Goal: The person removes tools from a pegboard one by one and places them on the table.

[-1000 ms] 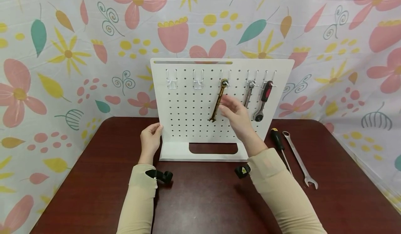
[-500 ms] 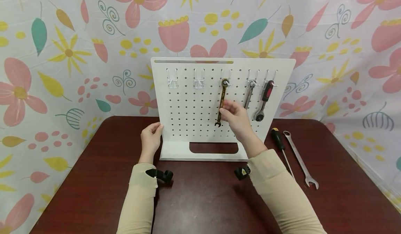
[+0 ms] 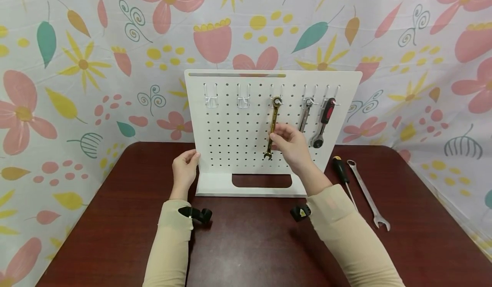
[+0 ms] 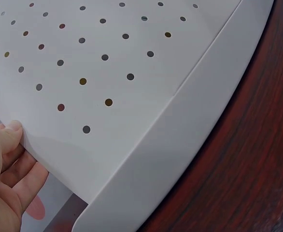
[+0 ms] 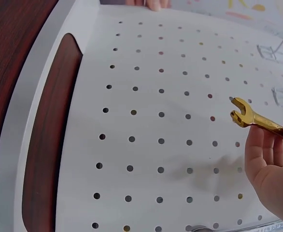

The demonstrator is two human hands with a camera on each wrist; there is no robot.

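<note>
A white pegboard [image 3: 238, 133] stands upright on the table. My left hand [image 3: 184, 171] holds its left edge low down, the thumb on the front face and the fingers behind, as the left wrist view shows. A gold combination wrench [image 3: 273, 120] hangs with its ring end at a hook in the board's upper part. My right hand [image 3: 294, 148] pinches the wrench's shaft between thumb and fingers. In the right wrist view the wrench's open end [image 5: 245, 113] sticks out past the fingers, and its ring end is out of sight.
Right of the gold wrench hang a silver wrench [image 3: 305, 115] and a red-and-black ratchet [image 3: 323, 122]. Two white wire hooks [image 3: 211, 97] sit at the board's upper left. A screwdriver [image 3: 340, 169] and a large silver wrench [image 3: 367, 193] lie on the table [image 3: 238, 244] at right.
The gold wrench's lower end has swung right and down, so it hangs closer to vertical. My right hand has closed its thumb and fingers on the shaft. My left hand stays in place.
</note>
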